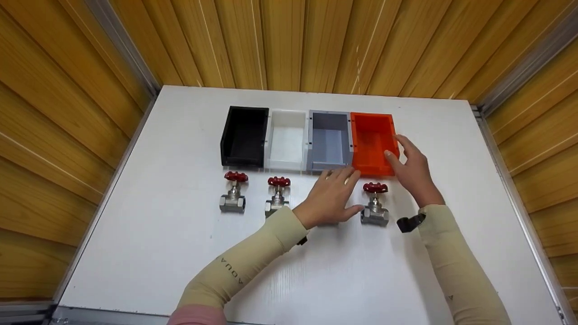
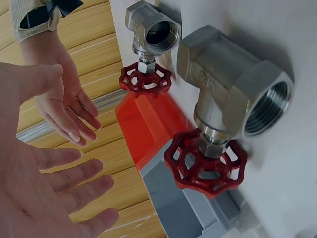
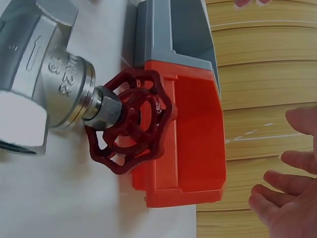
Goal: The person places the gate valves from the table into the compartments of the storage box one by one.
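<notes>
My left hand (image 1: 332, 196), fingers spread and holding nothing, hovers over a gate valve that it mostly hides in the head view. From the left wrist, that steel valve (image 2: 218, 84) shows its red handwheel (image 2: 205, 168). Beside the orange bin's right wall is my right hand (image 1: 413, 171), its fingers loosely bent around air. The orange bin (image 1: 372, 169) has a gate valve (image 1: 375, 214) in front of it. Two further valves, a left one (image 1: 233, 203) and a middle one (image 1: 276, 205), stand before the black bin (image 1: 244, 163) and the white bin (image 1: 286, 164).
A grey bin (image 1: 329, 167) sits between the white and orange ones, all side by side in one row. They rest on a white table (image 1: 149, 216). Wood-patterned walls (image 1: 307, 45) enclose its back and sides, with metal frame posts (image 1: 126, 49) at the corners.
</notes>
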{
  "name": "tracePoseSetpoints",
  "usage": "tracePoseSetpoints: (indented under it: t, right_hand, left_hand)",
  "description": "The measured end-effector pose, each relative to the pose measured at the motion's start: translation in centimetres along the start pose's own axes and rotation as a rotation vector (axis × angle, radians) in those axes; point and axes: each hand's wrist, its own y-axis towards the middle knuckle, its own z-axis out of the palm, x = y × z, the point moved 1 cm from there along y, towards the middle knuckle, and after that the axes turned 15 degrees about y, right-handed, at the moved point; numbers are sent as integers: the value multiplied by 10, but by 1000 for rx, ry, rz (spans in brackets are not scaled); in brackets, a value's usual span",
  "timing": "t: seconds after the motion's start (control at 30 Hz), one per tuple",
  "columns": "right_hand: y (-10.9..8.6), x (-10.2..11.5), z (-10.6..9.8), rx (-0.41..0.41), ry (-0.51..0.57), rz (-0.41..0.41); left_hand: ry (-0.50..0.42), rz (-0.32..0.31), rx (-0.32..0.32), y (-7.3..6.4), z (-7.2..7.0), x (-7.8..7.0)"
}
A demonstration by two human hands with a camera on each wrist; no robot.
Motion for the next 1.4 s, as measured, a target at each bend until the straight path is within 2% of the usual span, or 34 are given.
tracePoseSetpoints:
  t: [0.2, 0.37, 0.57, 0.93, 1.2, 1.4]
  right_hand:
    - [4, -8, -2, 5, -8, 27]
    - [8, -17, -4, 12, -6, 32]
    - [10, -25, -6, 38, 11, 84]
    - [20, -34, -5, 56, -12, 81]
    - [27, -37, -3, 68, -31, 114]
    - [31, -39, -3, 59, -27, 107]
  left_hand:
    - [-32, 22, 65, 5, 4, -7]
    - [-18, 39, 80, 11, 9, -13]
    - [-32, 56, 115, 16, 15, -18]
    - [-28, 62, 199, 25, 27, -32]
    - [-43, 59, 204, 31, 33, -40]
    - [-48, 53, 201, 35, 36, -44]
